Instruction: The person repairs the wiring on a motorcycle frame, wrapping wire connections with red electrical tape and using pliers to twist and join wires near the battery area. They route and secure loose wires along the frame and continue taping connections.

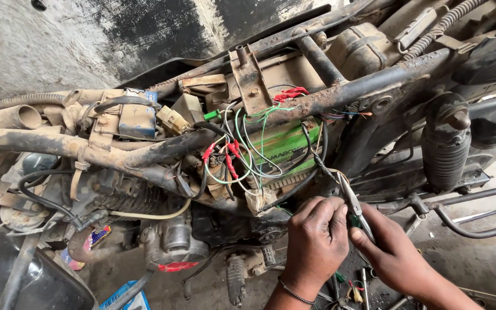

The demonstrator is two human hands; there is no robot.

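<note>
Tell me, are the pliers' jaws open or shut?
Shut: the pliers, in the right hand, have their tips meeting on a wire.

So the pliers (352, 202) are slim needle-nose ones with green handles, tilted so the tip points up and left, nipping a black wire (317, 159). That wire runs down out of the messy bundle in front of the green battery (282, 146), which sits on its side under the rusty frame tube.
</note>
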